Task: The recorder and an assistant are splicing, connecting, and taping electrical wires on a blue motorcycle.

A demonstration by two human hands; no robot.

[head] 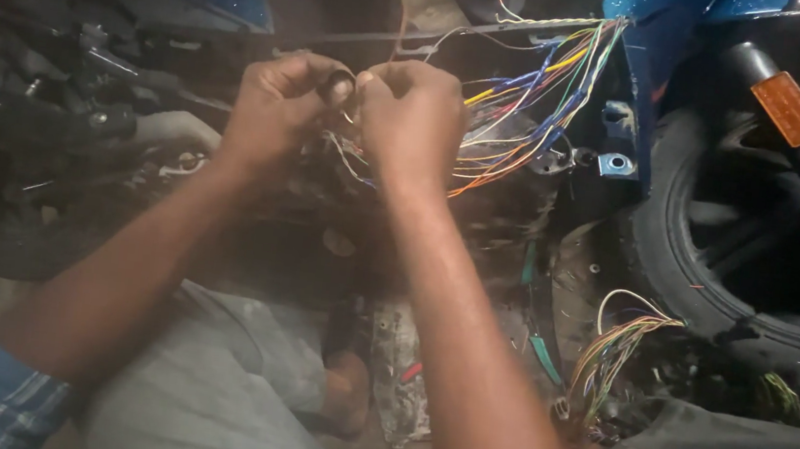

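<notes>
- Dim workshop floor, dusty and littered, fills the lower middle of the frame between the person's grey-trousered knees
- Left hand (278, 108), just left of upper centre, is pinched shut on thin wires, fingertips meeting those of the other hand
- Right hand (411, 117), at upper centre, is likewise clenched on the same thin wires; exactly which strand each hand grips is too blurred to tell
- Fan of multicoloured insulated wires (521, 109) (yellow, blue, orange, purple, white) spreads from the hands up to the upper right, towards a glossy blue metal body panel (662, 44)
- Black rubber tyre (711, 277) stands at the right edge, with an orange rectangular reflector (789, 107) above it
- Second loose bundle of coloured wires (614, 351) lies at lower right, well apart from the hands
</notes>
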